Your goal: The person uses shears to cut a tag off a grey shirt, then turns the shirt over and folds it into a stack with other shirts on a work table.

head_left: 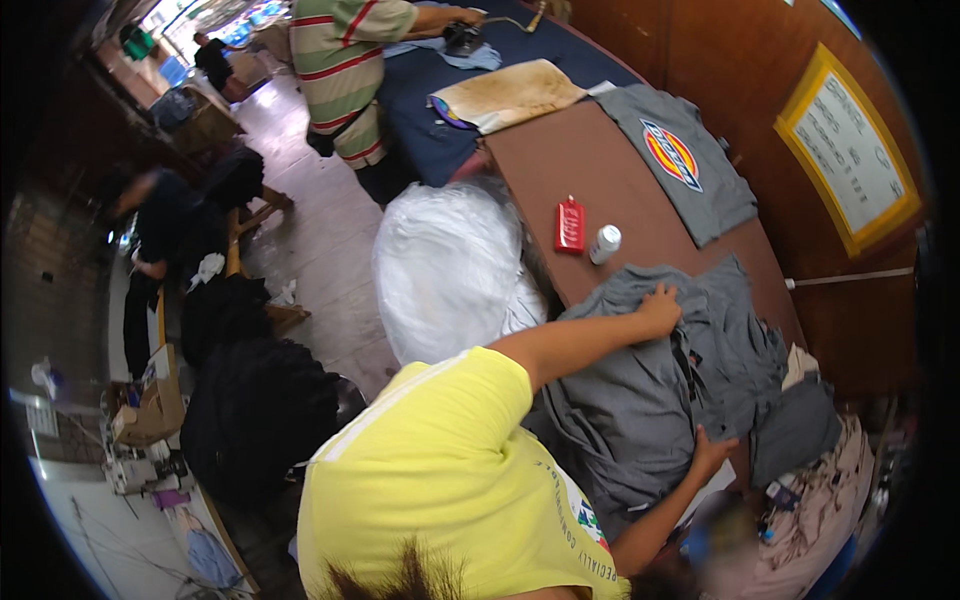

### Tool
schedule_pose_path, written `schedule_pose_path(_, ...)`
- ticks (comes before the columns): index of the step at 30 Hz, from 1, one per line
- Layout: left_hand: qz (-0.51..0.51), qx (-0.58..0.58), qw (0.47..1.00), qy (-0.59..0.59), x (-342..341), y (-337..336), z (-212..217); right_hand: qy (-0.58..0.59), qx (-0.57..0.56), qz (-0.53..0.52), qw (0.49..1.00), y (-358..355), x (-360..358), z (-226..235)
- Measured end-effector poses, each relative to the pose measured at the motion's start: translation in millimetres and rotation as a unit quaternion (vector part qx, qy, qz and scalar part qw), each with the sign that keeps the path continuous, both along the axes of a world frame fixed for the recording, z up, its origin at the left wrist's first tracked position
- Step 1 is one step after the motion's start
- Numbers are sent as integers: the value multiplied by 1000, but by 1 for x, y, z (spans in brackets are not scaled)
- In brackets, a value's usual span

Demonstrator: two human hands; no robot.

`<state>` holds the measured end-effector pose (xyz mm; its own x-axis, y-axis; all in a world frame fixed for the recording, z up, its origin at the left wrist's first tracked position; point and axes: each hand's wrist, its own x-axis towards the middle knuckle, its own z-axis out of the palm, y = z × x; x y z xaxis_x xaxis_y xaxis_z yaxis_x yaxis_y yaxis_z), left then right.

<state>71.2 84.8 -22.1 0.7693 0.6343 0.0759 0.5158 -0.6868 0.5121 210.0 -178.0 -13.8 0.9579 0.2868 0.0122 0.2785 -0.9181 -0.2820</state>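
Note:
A rumpled dark grey garment [640, 400] covers the near end of the brown table, its cloth bunched in folds around a dark strip. My left hand [660, 311] rests on its far left part with fingers spread on the cloth. At the garment's near right edge lies my right hand [711, 457], thumb and forefinger apart against the fabric; its other fingers are partly hidden. A smaller folded grey piece [795, 430] lies to the right of it. Beyond my left hand stand a white bottle [605, 244] and a red case [570, 226].
A grey shirt [685, 160] with a round printed logo lies flat on the brown table [540, 150]. White plastic-wrapped bulk [450, 270] stands left of it. Another person [345, 80] works with an iron [462, 40] at the blue-covered table. Dark cloth [260, 410] is heaped at left.

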Motion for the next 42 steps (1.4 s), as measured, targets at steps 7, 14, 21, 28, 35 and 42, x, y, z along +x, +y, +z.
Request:
schedule_pose_path(7, -46, -70, 996, -34, 30, 31, -5, -14, 18, 198, 980, 5, 38, -25)
schedule_pose_path(14, 20, 1, 933, -359, 87, 81, 72, -259, 227, 54, 937, 30, 149, 46)
schedule_pose_path(21, 2, -164, 970, -179, 89, 105, 184, -261, 154, 107, 947, 35, 215, 113)
schedule_pose_path(28, -536, -453, 648, -296, 36, 134, 309, 139, 719, 122, 670, -142, 135, 295)
schedule_pose_path(35, -359, -407, 752, -374, 138, 126, 320, 121, 708, 262, 645, -1, 196, 264)
schedule_pose_path(42, -301, 15, 910, -284, 29, 25, 101, -9, 290, 306, 907, -31, 60, 87)
